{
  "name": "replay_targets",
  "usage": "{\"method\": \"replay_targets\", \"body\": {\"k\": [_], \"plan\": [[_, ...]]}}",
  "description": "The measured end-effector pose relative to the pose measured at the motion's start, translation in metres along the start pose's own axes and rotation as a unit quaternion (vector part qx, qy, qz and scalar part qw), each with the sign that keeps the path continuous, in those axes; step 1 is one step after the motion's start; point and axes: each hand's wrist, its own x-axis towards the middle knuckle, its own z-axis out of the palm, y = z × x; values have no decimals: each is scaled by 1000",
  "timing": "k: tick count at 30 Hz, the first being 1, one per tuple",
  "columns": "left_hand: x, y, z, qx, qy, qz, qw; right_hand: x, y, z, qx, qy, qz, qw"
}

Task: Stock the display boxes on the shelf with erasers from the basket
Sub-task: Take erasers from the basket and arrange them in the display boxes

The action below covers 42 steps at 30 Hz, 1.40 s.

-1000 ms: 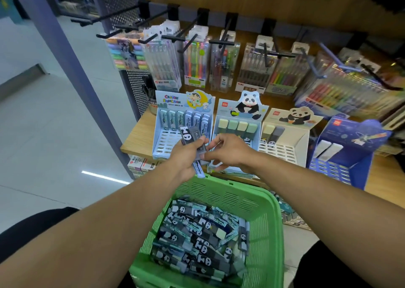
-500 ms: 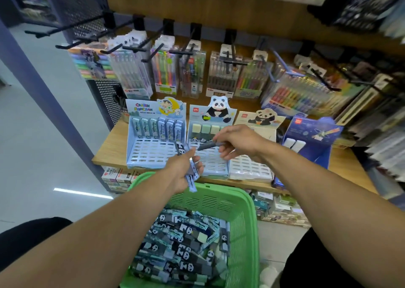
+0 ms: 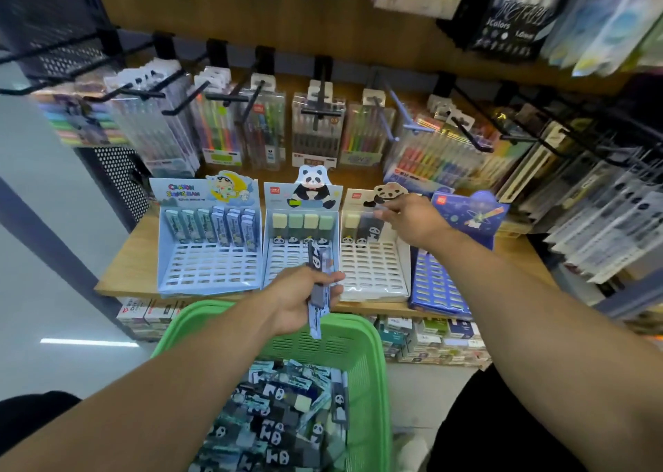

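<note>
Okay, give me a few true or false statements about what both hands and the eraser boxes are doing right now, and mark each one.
1. The left hand grips a small stack of erasers above the green basket. True.
2. The right hand reaches into the basket. False: it is at the back row of the white panda display box.
3. The green basket is empty. False: it holds many panda erasers.
4. The middle panda box has one row of erasers at its back. True.
5. The blue cartoon box is full. False: its front slots are bare.
</note>
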Motion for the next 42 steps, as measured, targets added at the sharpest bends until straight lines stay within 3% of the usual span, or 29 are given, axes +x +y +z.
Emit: {"method": "replay_targets", "body": {"k": [6, 15, 27, 33, 38, 42], "plan": [[14, -15, 33, 12, -11, 10, 1000, 4, 15, 8, 11, 61, -13, 998], [43, -41, 56, 76, 4, -7, 997, 7, 27, 10, -43, 33, -39, 998], [60, -53, 33, 234, 96, -39, 967, 9, 23, 5, -71, 19, -18, 997], [54, -52, 36, 219, 78, 10, 973, 4, 20, 9, -107, 105, -9, 989], [54, -51, 32, 233, 37, 53, 970, 4, 15, 9, -110, 88, 16, 990], [55, -53, 34, 265, -5, 40, 963, 9, 9, 8, -108, 58, 33, 992]]}}
